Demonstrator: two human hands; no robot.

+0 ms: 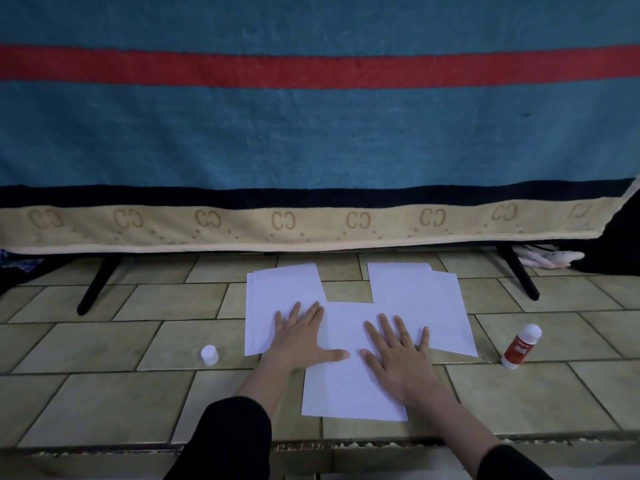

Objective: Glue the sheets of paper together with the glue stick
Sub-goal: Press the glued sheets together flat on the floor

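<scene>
White sheets of paper lie overlapping on the tiled floor: a left stack [277,289], a right stack [415,292] and a front sheet [346,389] laid over both. My left hand [303,341] presses flat, fingers spread, where the front sheet meets the left stack. Flat on the front sheet beside it lies my right hand [398,355], fingers straight. The red and white glue stick [521,346] stands uncapped to the right of the papers. Its white cap [209,355] sits to the left of the papers.
A blue towel with a red stripe [311,133] hangs over a rack behind the papers, its black legs [98,282] [519,271] on the floor. A step edge [311,445] runs along the floor close to me.
</scene>
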